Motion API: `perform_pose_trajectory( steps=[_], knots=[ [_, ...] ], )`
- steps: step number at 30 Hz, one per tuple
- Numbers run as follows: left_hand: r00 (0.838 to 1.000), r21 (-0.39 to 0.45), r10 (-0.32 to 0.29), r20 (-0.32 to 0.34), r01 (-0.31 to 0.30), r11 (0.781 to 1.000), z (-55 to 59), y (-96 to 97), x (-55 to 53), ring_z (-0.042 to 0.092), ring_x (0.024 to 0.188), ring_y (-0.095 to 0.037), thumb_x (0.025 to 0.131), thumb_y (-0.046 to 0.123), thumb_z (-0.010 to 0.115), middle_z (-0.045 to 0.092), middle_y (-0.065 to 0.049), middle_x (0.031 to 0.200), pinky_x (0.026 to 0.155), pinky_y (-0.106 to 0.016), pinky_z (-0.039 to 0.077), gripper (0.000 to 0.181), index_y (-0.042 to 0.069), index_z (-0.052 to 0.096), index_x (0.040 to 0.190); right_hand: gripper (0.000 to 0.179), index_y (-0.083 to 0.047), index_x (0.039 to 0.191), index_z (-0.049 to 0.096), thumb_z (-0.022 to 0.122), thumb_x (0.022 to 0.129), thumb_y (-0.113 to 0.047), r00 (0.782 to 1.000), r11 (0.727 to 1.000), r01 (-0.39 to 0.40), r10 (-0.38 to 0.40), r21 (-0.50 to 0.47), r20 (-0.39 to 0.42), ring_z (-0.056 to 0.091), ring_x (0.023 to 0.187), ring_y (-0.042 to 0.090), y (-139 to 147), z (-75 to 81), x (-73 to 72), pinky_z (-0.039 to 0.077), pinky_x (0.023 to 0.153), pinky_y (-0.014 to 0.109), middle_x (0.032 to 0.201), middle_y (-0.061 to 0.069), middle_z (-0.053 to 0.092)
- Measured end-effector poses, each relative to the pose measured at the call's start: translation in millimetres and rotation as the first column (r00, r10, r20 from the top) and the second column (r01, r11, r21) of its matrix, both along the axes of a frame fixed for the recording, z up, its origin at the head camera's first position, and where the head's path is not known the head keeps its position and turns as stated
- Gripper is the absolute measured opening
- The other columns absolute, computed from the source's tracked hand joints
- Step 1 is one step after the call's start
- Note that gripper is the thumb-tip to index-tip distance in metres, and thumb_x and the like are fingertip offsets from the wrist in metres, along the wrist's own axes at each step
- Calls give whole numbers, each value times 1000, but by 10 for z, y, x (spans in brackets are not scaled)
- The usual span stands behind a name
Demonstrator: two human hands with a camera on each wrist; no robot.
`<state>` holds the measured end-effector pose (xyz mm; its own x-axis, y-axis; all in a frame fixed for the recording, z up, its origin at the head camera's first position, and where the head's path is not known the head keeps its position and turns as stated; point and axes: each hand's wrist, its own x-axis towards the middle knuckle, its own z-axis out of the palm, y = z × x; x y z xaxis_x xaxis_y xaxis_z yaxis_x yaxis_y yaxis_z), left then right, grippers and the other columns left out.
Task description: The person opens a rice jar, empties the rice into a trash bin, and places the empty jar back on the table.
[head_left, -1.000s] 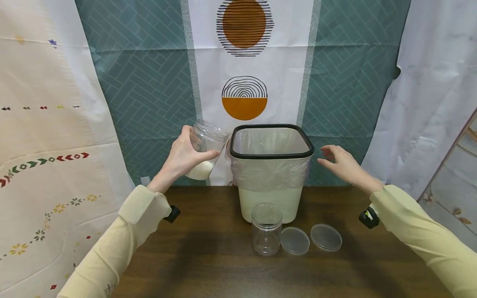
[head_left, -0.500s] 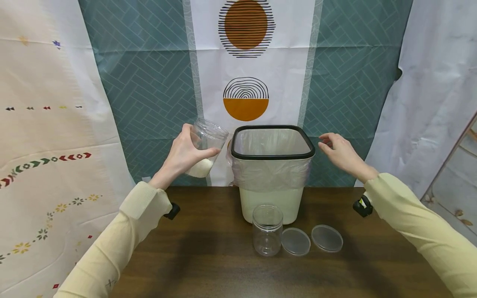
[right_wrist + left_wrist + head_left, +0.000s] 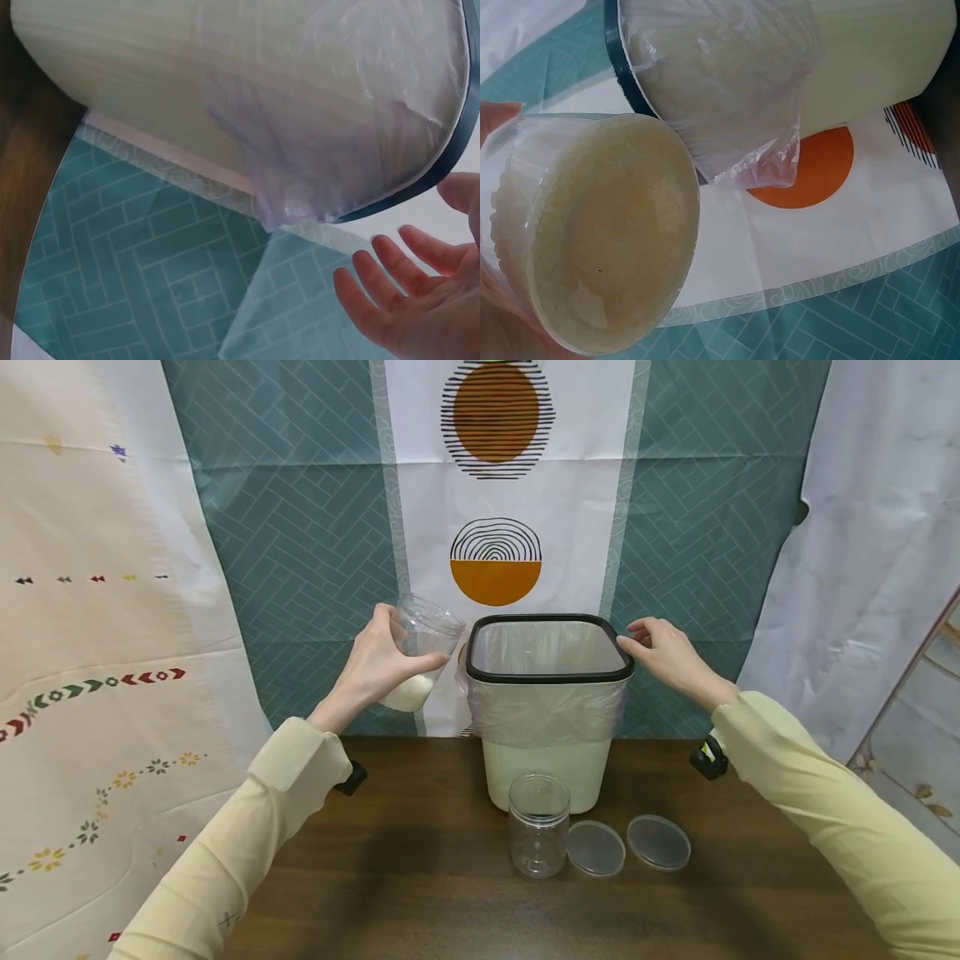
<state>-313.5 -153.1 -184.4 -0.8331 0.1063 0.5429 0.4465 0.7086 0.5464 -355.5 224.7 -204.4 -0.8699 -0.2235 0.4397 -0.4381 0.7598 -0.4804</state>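
My left hand (image 3: 377,653) grips a clear plastic jar (image 3: 432,631), tilted with its mouth toward the bin. White grainy contents lie at the jar's bottom, which faces the camera in the left wrist view. A pale green trash bin (image 3: 547,768) with a black rim (image 3: 551,677) stands on the table, lined with a thin clear plastic bag (image 3: 543,714) folded over its outside. At the bin's right rim is my right hand (image 3: 670,658), holding nothing. In the right wrist view its thumb tip is right by the rim, with the other fingers loosely bent.
A second clear jar (image 3: 538,839), without a lid, stands in front of the bin on the dark wooden table (image 3: 420,877). Two round translucent lids, a nearer one (image 3: 596,849) and a right one (image 3: 659,842), lie beside it. A patterned cloth (image 3: 315,527) hangs behind.
My right hand has moved left and up, from beside the bin to its right rim. The left hand with the jar has risen slightly and shifted a little right toward the bin.
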Motion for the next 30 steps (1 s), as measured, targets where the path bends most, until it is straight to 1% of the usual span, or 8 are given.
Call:
perform_pose_trajectory(
  steps=[6,11,15,21,30],
  knots=[
    [1000,-2,-2,-6,2,1000,8,36,-29,46,89,-26,66,50,74,46,-13,102,68,-40,40,76,4,36,113,53,10,125,40,45,95,-33,999,1000,4,-4,6,33,43,106,39,-75,26,-60,37,82,50,119,28,41],
    [1000,-7,-8,-1,8,1000,12,63,-50,46,89,-28,66,48,74,46,-15,103,68,-40,40,78,2,35,114,53,12,125,39,47,94,-30,999,1000,7,-7,11,54,42,107,40,-97,38,-107,37,82,49,122,28,38],
    [1000,-16,-6,2,6,1000,19,78,-62,46,88,-28,65,49,74,46,-16,104,68,-40,40,77,2,35,113,53,13,126,37,49,94,-28,998,1000,9,-11,19,62,42,107,40,-104,29,-140,37,82,50,121,29,35],
    [1000,-32,0,2,0,999,30,75,-82,45,86,-27,65,48,74,46,-15,101,66,-39,40,76,3,35,113,53,14,126,36,49,94,-25,997,1000,4,-5,14,72,42,107,41,-127,15,-163,38,82,49,121,30,34],
    [1000,-40,-4,-13,3,999,20,62,-136,43,82,-26,65,50,74,44,-14,96,64,-37,38,77,2,35,111,52,14,127,36,49,94,-25,994,1000,7,-7,-1,106,40,110,40,-160,-5,-181,37,84,49,123,29,34]
  ],
)
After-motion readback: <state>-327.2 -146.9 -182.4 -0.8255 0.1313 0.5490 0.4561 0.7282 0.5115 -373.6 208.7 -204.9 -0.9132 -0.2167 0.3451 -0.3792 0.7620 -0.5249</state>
